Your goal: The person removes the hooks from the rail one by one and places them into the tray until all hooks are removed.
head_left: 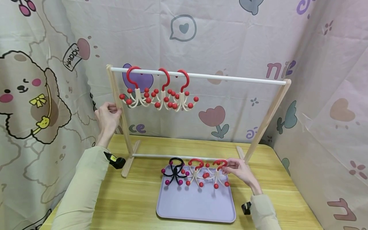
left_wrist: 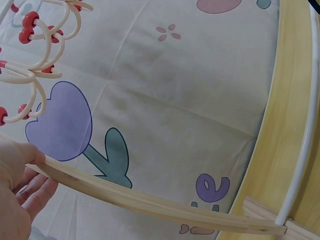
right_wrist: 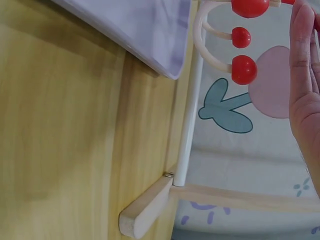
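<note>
One hook [head_left: 217,174] over the tray [head_left: 198,204], low right: right hand [head_left: 238,170] pinches it. Left hand [head_left: 107,116] holds the rack [head_left: 218,77], at left.

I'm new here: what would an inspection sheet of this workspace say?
Surface: yellow wood-grain table.
Job's things: wooden rack with white rails, three cream multi-armed hangers with red hooks and balls on its top rail; pale purple rectangular tray, one black hanger with magenta balls and two more red-hooked hangers on or just over it.
Clutter: nothing seen.
Hands: left hand grips the rack's left post; right hand pinches the rightmost hanger near its hook.
Cables: nothing seen.
Surroundings: pale fabric printed with cartoons and flowers.
</note>
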`<state>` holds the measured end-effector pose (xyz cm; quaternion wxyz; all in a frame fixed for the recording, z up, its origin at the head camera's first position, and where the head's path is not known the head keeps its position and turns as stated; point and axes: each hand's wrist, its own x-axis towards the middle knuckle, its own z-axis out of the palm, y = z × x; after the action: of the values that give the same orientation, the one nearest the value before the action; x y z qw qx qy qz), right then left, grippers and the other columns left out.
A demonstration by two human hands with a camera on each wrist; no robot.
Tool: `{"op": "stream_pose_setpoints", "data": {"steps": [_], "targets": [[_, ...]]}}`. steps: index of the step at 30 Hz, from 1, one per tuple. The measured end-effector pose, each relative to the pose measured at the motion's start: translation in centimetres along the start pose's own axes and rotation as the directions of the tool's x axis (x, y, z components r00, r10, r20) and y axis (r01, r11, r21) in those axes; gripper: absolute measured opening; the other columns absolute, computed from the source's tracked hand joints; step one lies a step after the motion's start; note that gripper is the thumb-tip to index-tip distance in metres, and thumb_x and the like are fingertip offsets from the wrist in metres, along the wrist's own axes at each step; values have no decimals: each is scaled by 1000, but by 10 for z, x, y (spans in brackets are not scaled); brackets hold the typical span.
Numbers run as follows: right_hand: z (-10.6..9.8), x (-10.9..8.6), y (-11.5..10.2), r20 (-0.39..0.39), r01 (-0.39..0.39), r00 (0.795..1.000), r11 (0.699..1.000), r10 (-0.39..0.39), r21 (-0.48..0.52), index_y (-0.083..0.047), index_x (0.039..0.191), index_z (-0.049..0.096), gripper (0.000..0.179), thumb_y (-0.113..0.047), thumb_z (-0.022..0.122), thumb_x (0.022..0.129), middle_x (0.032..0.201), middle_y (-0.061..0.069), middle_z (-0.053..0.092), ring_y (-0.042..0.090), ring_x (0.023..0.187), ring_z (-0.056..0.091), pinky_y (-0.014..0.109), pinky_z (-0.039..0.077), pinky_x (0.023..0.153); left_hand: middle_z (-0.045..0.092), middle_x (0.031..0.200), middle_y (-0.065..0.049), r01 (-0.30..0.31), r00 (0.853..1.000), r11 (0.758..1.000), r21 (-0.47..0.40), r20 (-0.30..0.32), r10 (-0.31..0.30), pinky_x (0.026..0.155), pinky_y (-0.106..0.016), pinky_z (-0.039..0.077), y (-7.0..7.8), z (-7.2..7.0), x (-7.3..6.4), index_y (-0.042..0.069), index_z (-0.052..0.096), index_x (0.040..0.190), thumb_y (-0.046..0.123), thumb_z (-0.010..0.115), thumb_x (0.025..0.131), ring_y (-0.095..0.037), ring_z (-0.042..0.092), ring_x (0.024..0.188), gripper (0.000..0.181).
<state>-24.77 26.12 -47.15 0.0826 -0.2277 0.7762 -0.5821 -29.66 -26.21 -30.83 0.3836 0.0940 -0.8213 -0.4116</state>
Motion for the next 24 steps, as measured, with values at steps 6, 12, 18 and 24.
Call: {"op": "stream_pose_setpoints", "data": {"steps": [6, 12, 18, 24], "targets": [[2, 1, 5, 21, -21, 1000, 1000, 21, 1, 15, 112, 61, 27, -4, 66, 93, 100, 36, 70, 20, 81, 75, 47, 60, 80, 75, 102, -24, -8, 1000, 1000, 10, 4, 8, 73, -15, 38, -1, 0, 0, -4, 70, 110, 12, 67, 90, 16, 42, 63, 25], [2, 2, 9, 12, -33, 999, 999, 33, -22, 15, 111, 61, 29, -6, 67, 93, 98, 32, 72, 17, 80, 75, 48, 60, 80, 74, 102, -25, -3, 1000, 1000, 5, 0, 3, 74, -18, 38, 1, 0, -1, -5, 69, 109, 11, 68, 90, 13, 43, 65, 25], [3, 3, 13, 11, -44, 999, 999, 44, -25, 16, 113, 61, 30, -5, 67, 92, 97, 26, 75, 15, 81, 75, 44, 60, 80, 75, 102, -23, -1, 1000, 1000, 19, 6, 1, 73, -16, 38, 0, 0, 0, -4, 70, 110, 13, 67, 91, 13, 43, 64, 26], [4, 3, 15, 19, -33, 999, 999, 33, -9, 20, 112, 58, 32, -4, 67, 92, 96, 25, 75, 16, 80, 75, 44, 61, 80, 75, 103, -23, 3, 1000, 1000, 23, 13, -3, 75, -19, 39, 0, -1, 0, -4, 69, 111, 13, 66, 91, 10, 43, 66, 27]]}}
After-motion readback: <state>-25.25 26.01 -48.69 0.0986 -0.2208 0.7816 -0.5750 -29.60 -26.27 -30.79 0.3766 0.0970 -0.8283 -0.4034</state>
